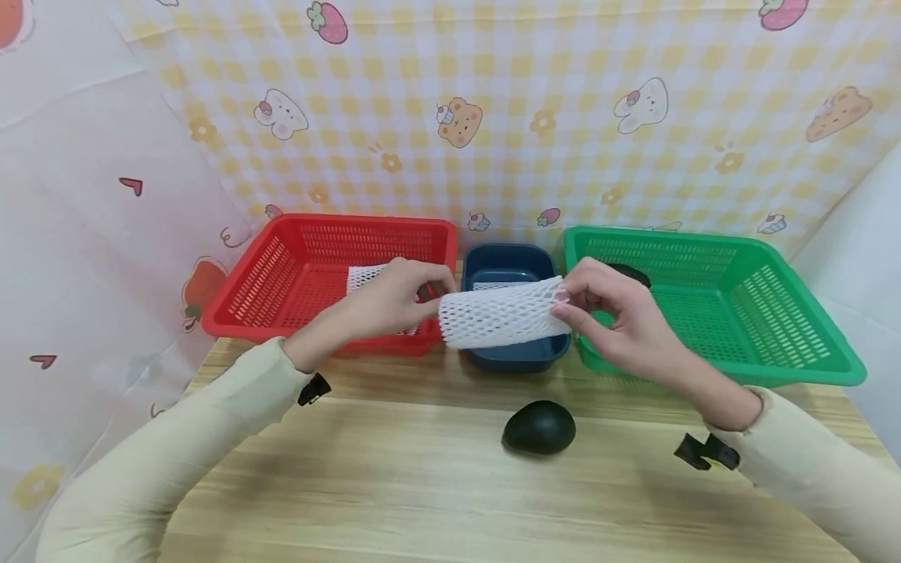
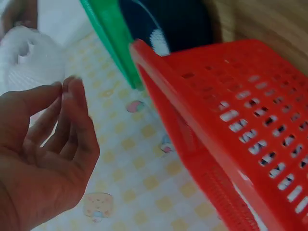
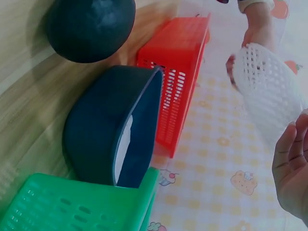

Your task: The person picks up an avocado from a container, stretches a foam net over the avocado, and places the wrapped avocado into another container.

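Observation:
A white foam net sleeve [image 1: 501, 314] is stretched sideways in front of the blue bin. My right hand [image 1: 626, 320] pinches its right end between thumb and fingers. At its left end is my left hand [image 1: 390, 301], thumb and fingertips meeting right at the net's edge in the left wrist view. The sleeve looks flattened in the head view, and the right wrist view shows its mesh [image 3: 267, 89] spread between both hands. Below it, a dark green avocado [image 1: 540, 428] lies on the wooden table [image 1: 394, 485].
A red basket [image 1: 331, 344] at the left holds white foam netting [image 1: 364, 275]. The dark blue bin [image 1: 517, 364] in the middle contains more white netting. To the right, a green basket [image 1: 774, 375] holds a dark item [image 1: 631, 274], partly hidden behind my right hand. A patterned cloth [image 1: 535, 156] hangs behind.

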Motion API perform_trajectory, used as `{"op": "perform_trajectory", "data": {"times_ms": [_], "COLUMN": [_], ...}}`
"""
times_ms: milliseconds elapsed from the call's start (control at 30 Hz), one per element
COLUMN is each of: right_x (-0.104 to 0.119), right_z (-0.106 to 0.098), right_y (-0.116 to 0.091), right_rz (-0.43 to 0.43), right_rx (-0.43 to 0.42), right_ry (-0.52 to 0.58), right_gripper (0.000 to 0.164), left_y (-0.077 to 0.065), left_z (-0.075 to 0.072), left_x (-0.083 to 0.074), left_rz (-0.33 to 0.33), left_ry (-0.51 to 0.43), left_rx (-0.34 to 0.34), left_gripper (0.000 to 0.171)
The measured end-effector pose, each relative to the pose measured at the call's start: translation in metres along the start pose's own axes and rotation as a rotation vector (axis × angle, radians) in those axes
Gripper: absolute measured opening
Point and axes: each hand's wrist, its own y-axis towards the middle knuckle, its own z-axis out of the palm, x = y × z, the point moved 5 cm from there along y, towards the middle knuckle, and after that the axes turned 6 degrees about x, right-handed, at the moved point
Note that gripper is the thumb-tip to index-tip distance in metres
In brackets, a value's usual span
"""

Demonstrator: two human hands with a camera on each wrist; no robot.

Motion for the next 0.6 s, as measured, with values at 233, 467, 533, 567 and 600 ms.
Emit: {"op": "perform_trajectory", "data": {"times_ms": [233,467,533,567,600], "right_x": [0.013,0.028,0.030,0.031,0.031], "right_z": [0.016,0.037,0.041,0.041,0.042], "right_y": [-0.004,-0.015,-0.018,-0.019,-0.020], "right_rz": [-0.105,-0.155,-0.136,-0.125,-0.111], "right_rx": [0.076,0.179,0.205,0.215,0.224], "right_ry": [-0.048,-0.037,-0.039,-0.039,-0.038], "right_gripper": [0.005,0.012,0.010,0.008,0.007], "left_y": [0.001,0.002,0.002,0.002,0.002], "left_z": [-0.015,-0.020,-0.020,-0.020,-0.020], "left_x": [0.014,0.012,0.010,0.009,0.009], "left_rz": [-0.053,-0.005,0.002,0.006,0.011], "left_ry": [0.083,0.136,0.146,0.147,0.148], "left_rx": [-0.146,-0.223,-0.228,-0.231,-0.234], "left_gripper": [0.016,0.011,0.012,0.012,0.012]}}
